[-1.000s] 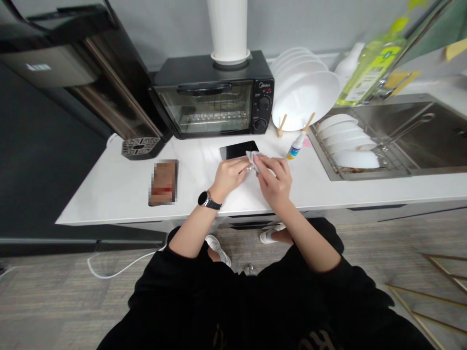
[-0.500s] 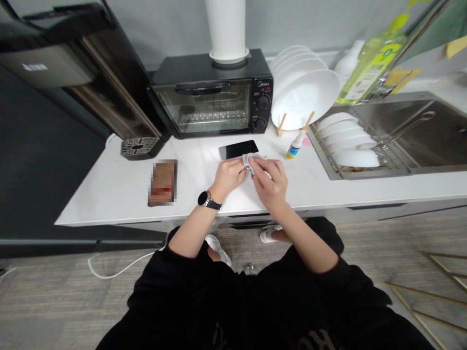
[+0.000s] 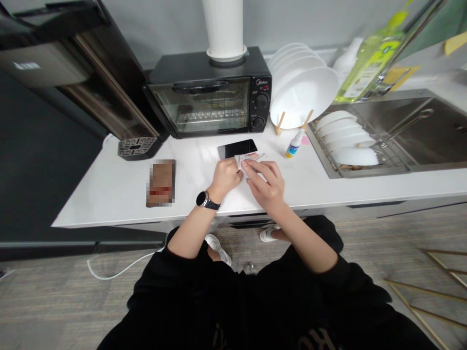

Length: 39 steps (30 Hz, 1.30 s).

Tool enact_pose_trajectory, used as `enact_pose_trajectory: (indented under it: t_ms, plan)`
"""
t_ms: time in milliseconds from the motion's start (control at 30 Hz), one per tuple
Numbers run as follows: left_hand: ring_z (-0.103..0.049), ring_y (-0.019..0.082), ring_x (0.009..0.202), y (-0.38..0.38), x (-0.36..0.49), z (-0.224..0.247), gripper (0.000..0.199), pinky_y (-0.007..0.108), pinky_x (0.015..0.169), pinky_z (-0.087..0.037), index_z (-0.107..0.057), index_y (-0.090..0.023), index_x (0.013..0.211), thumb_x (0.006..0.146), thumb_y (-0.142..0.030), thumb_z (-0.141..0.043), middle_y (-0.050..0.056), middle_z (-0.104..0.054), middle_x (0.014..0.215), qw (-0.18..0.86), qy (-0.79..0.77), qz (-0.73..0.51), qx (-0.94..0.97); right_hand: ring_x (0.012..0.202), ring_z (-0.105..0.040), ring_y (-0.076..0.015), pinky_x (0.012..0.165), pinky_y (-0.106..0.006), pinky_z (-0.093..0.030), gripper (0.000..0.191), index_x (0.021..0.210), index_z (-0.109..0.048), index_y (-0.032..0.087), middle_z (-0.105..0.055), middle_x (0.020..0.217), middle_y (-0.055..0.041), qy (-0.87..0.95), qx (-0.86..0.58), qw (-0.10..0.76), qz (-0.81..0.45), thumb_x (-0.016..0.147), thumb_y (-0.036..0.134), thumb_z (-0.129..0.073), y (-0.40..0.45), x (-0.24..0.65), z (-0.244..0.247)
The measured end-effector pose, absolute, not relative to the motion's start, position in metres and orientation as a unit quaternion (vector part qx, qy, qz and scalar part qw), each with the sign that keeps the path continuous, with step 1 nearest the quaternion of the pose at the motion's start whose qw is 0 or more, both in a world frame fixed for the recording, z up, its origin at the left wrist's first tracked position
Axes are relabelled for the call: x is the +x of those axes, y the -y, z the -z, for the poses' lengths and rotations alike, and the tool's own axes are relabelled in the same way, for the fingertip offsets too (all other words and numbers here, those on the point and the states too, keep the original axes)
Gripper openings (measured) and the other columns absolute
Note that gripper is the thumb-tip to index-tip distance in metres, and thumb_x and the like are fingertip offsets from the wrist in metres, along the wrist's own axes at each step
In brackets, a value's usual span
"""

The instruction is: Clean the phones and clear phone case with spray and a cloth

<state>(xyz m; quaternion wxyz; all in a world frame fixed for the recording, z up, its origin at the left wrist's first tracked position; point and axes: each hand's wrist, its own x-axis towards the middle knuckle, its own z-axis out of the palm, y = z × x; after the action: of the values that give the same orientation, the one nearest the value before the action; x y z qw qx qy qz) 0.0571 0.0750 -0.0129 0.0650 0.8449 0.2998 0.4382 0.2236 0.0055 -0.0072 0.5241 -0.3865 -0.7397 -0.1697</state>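
Observation:
Above the counter, my right hand (image 3: 269, 187) is closed on a crumpled white tissue (image 3: 241, 159), its fingers pinching it. My left hand (image 3: 226, 176) is closed just beside it, against the tissue; whatever lies inside its fingers is hidden. A watch (image 3: 202, 198) is strapped on the left wrist. Just behind both hands, a black phone (image 3: 238, 148) lies flat on the counter. To the right of my right hand stands a small spray bottle (image 3: 293, 144) with a blue and yellow label.
A black toaster oven (image 3: 204, 68) stands at the back with a white pot (image 3: 224, 29) on top. White plates (image 3: 304, 97) stand in a rack, beside the sink (image 3: 419, 165) with bowls (image 3: 355, 156). A dispenser machine (image 3: 105, 87) and a pixelated brown item (image 3: 160, 182) are left.
The right fingers and the tissue have shifted slightly left over the left hand, and the tissue is spread differently. The left hand stays closed in nearly the same place. The view has shifted slightly.

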Motion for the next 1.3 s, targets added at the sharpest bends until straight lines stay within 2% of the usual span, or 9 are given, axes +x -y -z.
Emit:
enact_pose_trajectory:
  t_ms: [67, 200, 300, 467, 633, 800, 967, 1100, 1300]
  plan:
    - [-0.080, 0.020, 0.083, -0.074, 0.058, 0.010, 0.028, 0.030, 0.080, -0.064, -0.078, -0.015, 0.087, 0.101, -0.017, -0.053, 0.010, -0.081, 0.085, 0.039, -0.289, -0.451, 0.843, 0.104, -0.067, -0.0242, 0.090, -0.046, -0.062, 0.054, 0.149, -0.062, 0.035, -0.078, 0.126, -0.0053, 0.724, -0.412, 0.530, 0.158, 0.102, 0.009, -0.056, -0.012, 0.234, 0.007]
    - [-0.079, 0.018, 0.110, -0.069, 0.059, 0.003, 0.033, 0.030, 0.098, -0.065, -0.078, -0.019, 0.124, 0.103, -0.013, -0.053, 0.006, -0.082, 0.120, 0.026, -0.249, -0.463, 0.850, 0.103, -0.067, -0.0244, 0.090, -0.046, -0.061, 0.051, 0.143, -0.067, 0.032, -0.078, 0.122, -0.0065, 0.702, -0.428, 0.545, 0.165, 0.101, 0.006, -0.054, -0.022, 0.255, 0.006]
    - [-0.078, 0.017, 0.116, -0.067, 0.059, 0.002, 0.039, 0.031, 0.103, -0.064, -0.076, -0.022, 0.132, 0.102, -0.010, -0.054, 0.003, -0.080, 0.128, 0.044, -0.237, -0.463, 0.853, 0.102, -0.067, -0.0241, 0.088, -0.046, -0.061, 0.048, 0.141, -0.069, 0.031, -0.078, 0.120, -0.0070, 0.697, -0.439, 0.542, 0.167, 0.102, 0.008, -0.052, -0.024, 0.263, 0.008]
    - [-0.079, 0.019, 0.112, -0.071, 0.060, 0.007, 0.033, 0.033, 0.099, -0.065, -0.078, -0.020, 0.124, 0.101, -0.011, -0.054, 0.006, -0.082, 0.121, 0.031, -0.249, -0.460, 0.852, 0.105, -0.067, -0.0239, 0.091, -0.046, -0.060, 0.052, 0.148, -0.063, 0.032, -0.077, 0.125, -0.0069, 0.706, -0.438, 0.537, 0.148, 0.103, 0.009, -0.052, -0.018, 0.255, 0.010]
    - [-0.081, 0.021, 0.083, -0.074, 0.058, 0.012, 0.030, 0.030, 0.078, -0.066, -0.080, -0.015, 0.090, 0.101, -0.017, -0.052, 0.008, -0.081, 0.082, 0.010, -0.286, -0.434, 0.854, 0.104, -0.066, -0.0231, 0.089, -0.042, -0.062, 0.055, 0.152, -0.059, 0.032, -0.077, 0.128, -0.0067, 0.740, -0.387, 0.526, 0.158, 0.102, 0.009, -0.059, -0.004, 0.227, 0.009]
    - [-0.081, 0.021, 0.099, -0.073, 0.054, 0.012, 0.035, 0.034, 0.089, -0.066, -0.079, -0.015, 0.116, 0.103, -0.018, -0.047, 0.011, -0.084, 0.107, 0.050, -0.273, -0.420, 0.864, 0.104, -0.066, -0.0233, 0.090, -0.042, -0.063, 0.049, 0.147, -0.063, 0.031, -0.077, 0.128, -0.0076, 0.767, -0.382, 0.493, 0.151, 0.102, 0.011, -0.061, 0.003, 0.212, 0.011]
    - [-0.081, 0.020, 0.088, -0.074, 0.056, 0.012, 0.029, 0.029, 0.082, -0.064, -0.080, -0.016, 0.096, 0.102, -0.017, -0.052, 0.009, -0.082, 0.089, -0.004, -0.281, -0.433, 0.856, 0.104, -0.066, -0.0231, 0.093, -0.044, -0.061, 0.050, 0.146, -0.065, 0.032, -0.076, 0.127, -0.0076, 0.749, -0.416, 0.499, 0.127, 0.103, 0.011, -0.056, -0.009, 0.234, 0.013]
    - [-0.081, 0.019, 0.097, -0.072, 0.062, 0.007, 0.025, 0.027, 0.086, -0.061, -0.080, -0.020, 0.107, 0.100, -0.015, -0.057, 0.006, -0.084, 0.104, -0.008, -0.290, -0.444, 0.848, 0.104, -0.068, -0.0233, 0.092, -0.045, -0.060, 0.045, 0.139, -0.071, 0.030, -0.077, 0.123, -0.0088, 0.731, -0.438, 0.516, 0.092, 0.102, 0.011, -0.053, -0.016, 0.252, 0.013]
    - [-0.081, 0.020, 0.090, -0.059, 0.052, -0.010, 0.034, 0.029, 0.082, -0.061, -0.077, -0.027, 0.124, 0.092, -0.038, -0.081, 0.004, -0.085, 0.108, 0.038, -0.406, -0.392, 0.825, 0.103, -0.073, -0.0227, 0.087, -0.040, -0.064, 0.030, 0.121, -0.080, 0.023, -0.080, 0.113, -0.0097, 0.657, -0.473, 0.582, -0.079, 0.099, 0.022, -0.060, -0.019, 0.273, 0.017]
